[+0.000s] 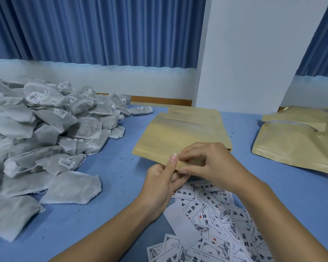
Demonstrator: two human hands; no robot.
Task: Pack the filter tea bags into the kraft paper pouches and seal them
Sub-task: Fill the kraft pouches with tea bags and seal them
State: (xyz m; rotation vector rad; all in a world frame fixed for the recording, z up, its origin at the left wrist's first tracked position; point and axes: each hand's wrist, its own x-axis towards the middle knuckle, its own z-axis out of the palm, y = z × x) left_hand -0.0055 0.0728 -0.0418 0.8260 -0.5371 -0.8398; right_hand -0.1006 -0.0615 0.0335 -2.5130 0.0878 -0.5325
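A flat kraft paper pouch (180,137) lies tilted on the blue table in the middle, on top of more empty pouches. My left hand (161,184) pinches its near edge from below, thumb on top. My right hand (210,165) pinches the same edge just to the right, fingers curled over it. A large heap of grey-white filter tea bags (45,129) with small barcode tags covers the left of the table. Several filled kraft pouches (292,142) lie at the right.
Printed white labels (220,224) with black characters are scattered on the blue table (121,176) under and in front of my hands. A white pillar and blue curtains stand behind the table. One lone tea bag (141,110) lies near the far edge.
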